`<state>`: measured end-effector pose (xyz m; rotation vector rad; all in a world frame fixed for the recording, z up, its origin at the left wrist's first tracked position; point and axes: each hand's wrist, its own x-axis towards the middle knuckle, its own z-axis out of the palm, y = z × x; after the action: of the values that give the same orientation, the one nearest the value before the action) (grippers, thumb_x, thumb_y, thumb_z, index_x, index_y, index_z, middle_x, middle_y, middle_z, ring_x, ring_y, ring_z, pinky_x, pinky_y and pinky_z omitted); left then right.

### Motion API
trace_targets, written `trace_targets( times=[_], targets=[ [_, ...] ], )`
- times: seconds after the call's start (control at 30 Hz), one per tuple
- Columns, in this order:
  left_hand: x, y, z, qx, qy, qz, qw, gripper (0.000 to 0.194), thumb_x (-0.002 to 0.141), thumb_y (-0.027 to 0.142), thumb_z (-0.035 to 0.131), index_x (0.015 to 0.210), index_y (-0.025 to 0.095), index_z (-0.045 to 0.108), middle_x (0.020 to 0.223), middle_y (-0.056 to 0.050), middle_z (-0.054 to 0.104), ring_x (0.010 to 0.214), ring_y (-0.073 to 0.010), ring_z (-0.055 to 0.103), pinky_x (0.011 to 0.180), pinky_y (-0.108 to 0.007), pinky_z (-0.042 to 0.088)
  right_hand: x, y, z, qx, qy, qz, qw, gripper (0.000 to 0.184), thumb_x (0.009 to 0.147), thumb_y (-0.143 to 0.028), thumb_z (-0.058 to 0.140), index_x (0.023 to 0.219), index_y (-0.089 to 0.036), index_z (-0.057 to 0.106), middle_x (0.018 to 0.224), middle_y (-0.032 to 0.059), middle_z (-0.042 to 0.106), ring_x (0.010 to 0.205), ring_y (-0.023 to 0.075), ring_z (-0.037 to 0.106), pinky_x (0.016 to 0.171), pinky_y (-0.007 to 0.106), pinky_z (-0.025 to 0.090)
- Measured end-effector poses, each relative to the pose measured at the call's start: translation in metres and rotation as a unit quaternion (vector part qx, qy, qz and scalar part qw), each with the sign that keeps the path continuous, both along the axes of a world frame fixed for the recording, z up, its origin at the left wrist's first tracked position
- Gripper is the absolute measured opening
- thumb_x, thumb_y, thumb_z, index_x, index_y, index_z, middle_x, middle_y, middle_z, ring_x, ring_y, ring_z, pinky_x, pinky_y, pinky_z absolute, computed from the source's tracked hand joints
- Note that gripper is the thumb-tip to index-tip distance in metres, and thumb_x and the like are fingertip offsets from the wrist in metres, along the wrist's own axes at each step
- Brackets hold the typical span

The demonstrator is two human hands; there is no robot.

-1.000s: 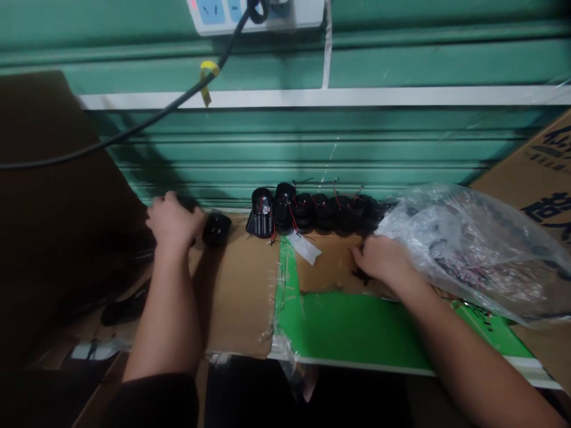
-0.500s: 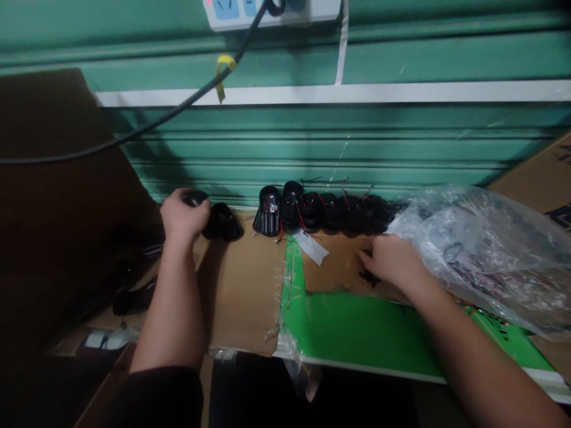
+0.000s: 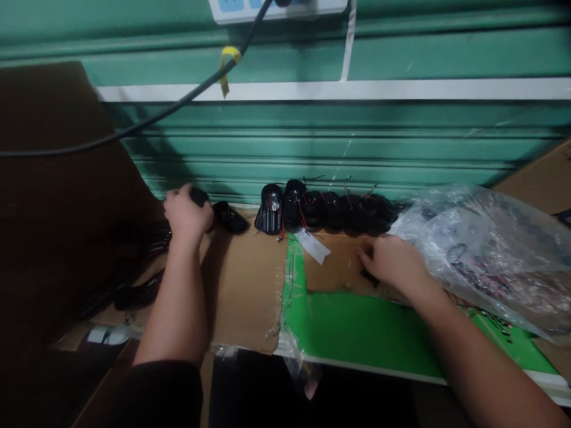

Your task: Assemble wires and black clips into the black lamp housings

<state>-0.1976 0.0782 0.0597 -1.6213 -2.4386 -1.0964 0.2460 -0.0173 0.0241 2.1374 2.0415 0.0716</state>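
My left hand (image 3: 185,214) is curled over a black plastic part (image 3: 199,195) at the back left of the cardboard sheet (image 3: 241,285). Another black shell (image 3: 232,217) lies just to its right, tipped on its side. A row of several black housings with thin red wires (image 3: 328,209) stands against the green shutter wall. My right hand (image 3: 395,264) rests knuckles-up on the cardboard, fingers bent over a small dark piece (image 3: 368,275) that I cannot make out, beside a clear plastic bag (image 3: 486,249) of wired parts.
A green board (image 3: 357,327) lies under the cardboard at the front. A white tag (image 3: 314,245) lies below the row. A dark cardboard box (image 3: 57,196) fills the left. A power strip (image 3: 276,7) with a black cable (image 3: 134,128) hangs on the wall.
My left hand has shifted slightly along the back edge with the black part; the shell beside it has tipped flatter. My right hand stays by the bag, barely moving.
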Motion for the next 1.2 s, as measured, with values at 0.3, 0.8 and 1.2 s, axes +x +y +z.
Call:
trace_targets(
  times=[0.3, 0.8, 1.2],
  targets=[
    [-0.001, -0.006, 0.002, 0.166, 0.038, 0.048, 0.984, 0.068, 0.087, 0.036, 0.061, 0.153, 0.019, 0.056, 0.149, -0.014, 0.050, 0.144, -0.0288, 0.050, 0.130, -0.044, 0.039, 0.002, -0.001, 0.005, -0.002, 0.016, 0.027, 1.000, 0.030, 0.101, -0.043, 0.063, 0.106, -0.016, 0.075, 0.106, 0.0144, 0.071, 0.099, 0.0338, 0.071, 0.076, 0.038, 0.047],
    [0.042, -0.002, 0.011, 0.382, -0.374, -0.208, 0.819, 0.062, 0.089, 0.049, 0.071, 0.141, 0.016, 0.060, 0.138, -0.007, 0.065, 0.118, -0.0158, 0.068, 0.102, -0.030, 0.055, -0.001, -0.004, -0.009, -0.006, 0.057, 0.083, 0.995, 0.026, 0.102, -0.033, 0.062, 0.115, -0.015, 0.075, 0.110, 0.0156, 0.069, 0.103, 0.0336, 0.068, 0.085, 0.041, 0.047],
    [0.149, -0.061, 0.004, -0.056, -0.573, -0.408, 0.708, 0.065, 0.091, 0.065, 0.062, 0.124, 0.009, 0.065, 0.102, -0.015, 0.075, 0.073, -0.0135, 0.068, 0.067, -0.024, 0.053, -0.012, -0.013, 0.006, 0.005, 0.187, 0.199, 0.962, 0.016, 0.103, -0.030, 0.064, 0.100, -0.018, 0.074, 0.104, 0.0064, 0.071, 0.098, 0.0259, 0.066, 0.086, 0.038, 0.044]
  ],
)
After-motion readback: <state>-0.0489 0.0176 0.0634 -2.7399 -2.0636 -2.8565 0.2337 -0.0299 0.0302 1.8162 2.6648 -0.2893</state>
